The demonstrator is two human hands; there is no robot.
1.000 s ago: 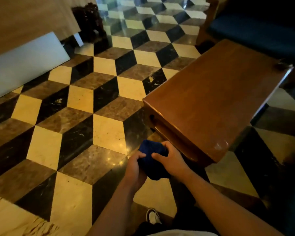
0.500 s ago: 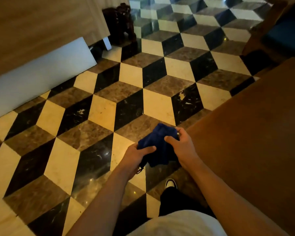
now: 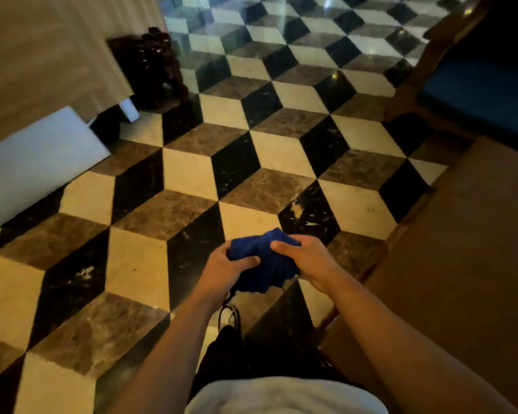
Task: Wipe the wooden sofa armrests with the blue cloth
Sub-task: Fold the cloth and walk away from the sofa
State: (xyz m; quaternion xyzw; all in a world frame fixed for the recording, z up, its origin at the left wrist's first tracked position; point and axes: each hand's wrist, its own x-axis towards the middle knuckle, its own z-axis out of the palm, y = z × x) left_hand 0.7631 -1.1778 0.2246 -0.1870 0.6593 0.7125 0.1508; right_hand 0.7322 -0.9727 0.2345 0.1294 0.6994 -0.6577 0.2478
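Note:
The blue cloth [image 3: 265,262] is bunched up between both my hands, held above the patterned floor in front of my body. My left hand [image 3: 226,268] grips its left side with the thumb across the top. My right hand [image 3: 307,258] grips its right side, thumb pressed onto the cloth. At the top right stands a wooden sofa with a blue cushion [image 3: 488,94]; its wooden armrest post [image 3: 431,55] is dim and far from my hands.
A brown wooden coffee table [image 3: 461,264] fills the right side, close to my right arm. A dark carved wooden figure [image 3: 150,67] stands on the floor at the upper left beside a wood-panelled cabinet [image 3: 42,61]. Checkered marble floor [image 3: 192,174] spreads ahead.
The view has swung left and forward, so the coffee table has slid to the right edge. Both hands keep hold of the cloth and have shifted their grip slightly.

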